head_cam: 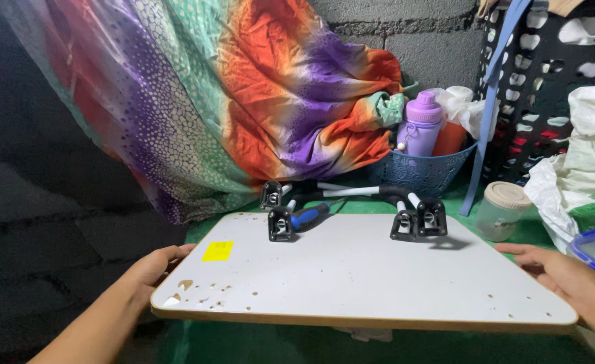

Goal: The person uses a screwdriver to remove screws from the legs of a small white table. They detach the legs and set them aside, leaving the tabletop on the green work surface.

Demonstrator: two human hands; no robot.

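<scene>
I hold a white board (pixel 351 269) by its two side edges; it fills the lower middle of the frame, lying flat with its folding legs up. My left hand (pixel 154 264) sits at the board's left edge, lower left of the frame, its grip closed lightly on that edge, fingers curled over the rim beside a yellow sticker (pixel 217 251). My right hand (pixel 567 278) is at the right edge, lower right, palm down with fingers stretched along the rim; whether that grip wraps under the edge I cannot tell. The board's surface is chipped with small brown spots near the front left corner. On its far side the black and white legs (pixel 351 202) lie folded, one with a blue sleeve. Behind, in the upper middle, hangs a bright orange, purple and green cloth (pixel 243 94). To the upper right a blue basket (pixel 422 170) holds a purple bottle (pixel 420 125). A small lidded jar (pixel 504 210) stands near the right edge.
</scene>
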